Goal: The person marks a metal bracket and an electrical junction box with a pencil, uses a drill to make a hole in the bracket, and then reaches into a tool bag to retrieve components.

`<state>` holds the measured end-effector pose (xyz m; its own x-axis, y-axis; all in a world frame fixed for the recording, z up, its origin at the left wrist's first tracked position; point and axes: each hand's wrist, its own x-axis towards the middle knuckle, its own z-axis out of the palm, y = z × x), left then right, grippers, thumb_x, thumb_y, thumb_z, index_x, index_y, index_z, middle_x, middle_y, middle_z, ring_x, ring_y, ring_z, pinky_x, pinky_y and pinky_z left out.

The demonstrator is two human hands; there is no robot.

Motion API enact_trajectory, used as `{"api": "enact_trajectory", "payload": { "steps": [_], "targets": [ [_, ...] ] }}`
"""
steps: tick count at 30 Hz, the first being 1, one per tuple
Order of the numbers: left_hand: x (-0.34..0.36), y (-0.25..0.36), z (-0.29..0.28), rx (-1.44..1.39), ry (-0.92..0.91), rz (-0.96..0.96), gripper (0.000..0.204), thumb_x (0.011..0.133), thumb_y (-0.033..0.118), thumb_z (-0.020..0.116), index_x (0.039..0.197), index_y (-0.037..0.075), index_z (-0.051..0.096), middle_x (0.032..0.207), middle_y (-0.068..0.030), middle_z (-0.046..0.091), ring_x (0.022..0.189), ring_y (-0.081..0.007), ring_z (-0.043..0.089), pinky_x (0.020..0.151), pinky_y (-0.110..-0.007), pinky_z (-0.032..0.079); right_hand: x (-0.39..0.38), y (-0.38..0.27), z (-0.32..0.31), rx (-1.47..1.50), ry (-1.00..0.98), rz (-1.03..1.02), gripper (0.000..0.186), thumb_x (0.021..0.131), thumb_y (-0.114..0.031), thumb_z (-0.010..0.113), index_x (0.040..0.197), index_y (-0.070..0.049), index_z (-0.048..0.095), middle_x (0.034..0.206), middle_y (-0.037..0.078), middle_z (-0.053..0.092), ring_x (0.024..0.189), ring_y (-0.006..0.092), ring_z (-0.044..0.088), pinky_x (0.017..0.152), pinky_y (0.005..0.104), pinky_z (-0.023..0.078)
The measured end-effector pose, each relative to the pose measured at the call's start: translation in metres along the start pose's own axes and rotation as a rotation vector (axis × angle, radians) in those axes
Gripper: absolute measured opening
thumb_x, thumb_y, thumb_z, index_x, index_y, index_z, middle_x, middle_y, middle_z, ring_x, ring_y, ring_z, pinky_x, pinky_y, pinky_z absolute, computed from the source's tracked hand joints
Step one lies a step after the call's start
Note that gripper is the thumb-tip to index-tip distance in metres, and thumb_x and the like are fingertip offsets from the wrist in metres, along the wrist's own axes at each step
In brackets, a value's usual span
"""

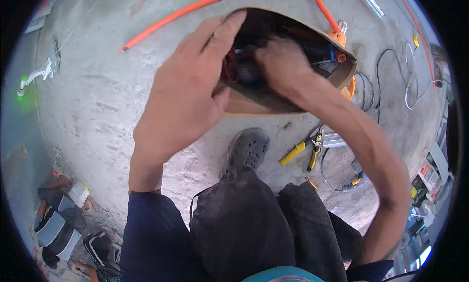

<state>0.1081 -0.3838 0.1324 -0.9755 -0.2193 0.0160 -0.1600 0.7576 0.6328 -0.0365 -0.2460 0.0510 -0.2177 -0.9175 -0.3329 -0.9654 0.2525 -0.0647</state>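
Observation:
A brown open-topped cardboard box (259, 106) stands on the concrete floor ahead of me. My left hand (188, 86) grips its left end, with the fingers over the rim and the thumb by the near wall. Deep inside the box is my right hand (281, 62), slightly blurred, its fingertips hidden among the contents. Red wire-like pieces (229, 67) lie in the dark at the left of the box. At its right end are a short red tube (340, 57) and something blue (332, 51); other contents are too dark to name.
A long orange pipe (190, 15) curves behind the box. Yellow-handled pliers (294, 154) and a silver metal piece (333, 138) lie on the near right floor, beside a cable (325, 172). My shoe (250, 146) is just before the box. Mixed items (58, 228) lie at lower left.

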Motion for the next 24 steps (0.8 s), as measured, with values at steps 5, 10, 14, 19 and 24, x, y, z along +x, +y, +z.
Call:
{"api": "enact_trajectory", "payload": {
  "steps": [5,10,14,19,24],
  "targets": [
    [-0.003,-0.004,0.003,0.016,-0.019,-0.014,0.092,0.068,-0.006,0.074,0.153,0.013,0.043,0.144,-0.0173,0.052,0.129,-0.0402,0.053,0.107,-0.042,0.047,-0.047,0.032,-0.022,-0.068,0.018,-0.171,0.031,0.085,-0.008,0.06,0.114,-0.009,0.071,0.106,0.01,0.069,0.111,0.027,0.063,0.094,0.0418,0.052],
    [-0.001,0.005,0.004,0.045,-0.006,-0.014,0.091,0.068,-0.007,0.073,0.152,0.013,0.043,0.144,-0.0179,0.052,0.128,-0.0408,0.054,0.107,-0.043,0.047,-0.064,0.033,-0.031,-0.036,-0.018,-0.178,0.037,0.083,-0.002,0.061,0.118,-0.006,0.07,0.116,0.011,0.067,0.115,0.0285,0.059,0.094,0.0392,0.054],
    [-0.002,0.007,0.008,0.031,0.002,-0.008,0.092,0.068,-0.006,0.074,0.153,0.013,0.043,0.145,-0.0183,0.051,0.129,-0.0412,0.054,0.107,-0.042,0.047,-0.065,0.034,-0.043,0.015,-0.314,-0.072,0.029,0.083,0.0,0.06,0.109,-0.002,0.072,0.117,0.013,0.067,0.115,0.0304,0.06,0.096,0.0377,0.054],
    [0.001,0.005,0.006,-0.013,0.008,-0.029,0.09,0.068,-0.006,0.074,0.152,0.012,0.044,0.145,-0.0183,0.052,0.129,-0.0406,0.054,0.108,-0.042,0.047,-0.065,0.033,-0.048,0.045,-0.274,-0.104,0.024,0.083,0.002,0.059,0.103,0.0,0.073,0.114,0.013,0.068,0.113,0.0307,0.061,0.096,0.039,0.054],
    [0.011,-0.016,0.002,-0.039,0.059,0.04,0.084,0.071,-0.007,0.068,0.15,0.011,0.047,0.139,-0.0171,0.056,0.128,-0.0371,0.056,0.11,-0.038,0.043,-0.06,0.04,-0.05,0.179,-0.267,0.035,0.027,0.085,0.002,0.057,0.106,-0.002,0.073,0.109,0.015,0.07,0.11,0.0301,0.063,0.093,0.0387,0.056]
  ]
}}
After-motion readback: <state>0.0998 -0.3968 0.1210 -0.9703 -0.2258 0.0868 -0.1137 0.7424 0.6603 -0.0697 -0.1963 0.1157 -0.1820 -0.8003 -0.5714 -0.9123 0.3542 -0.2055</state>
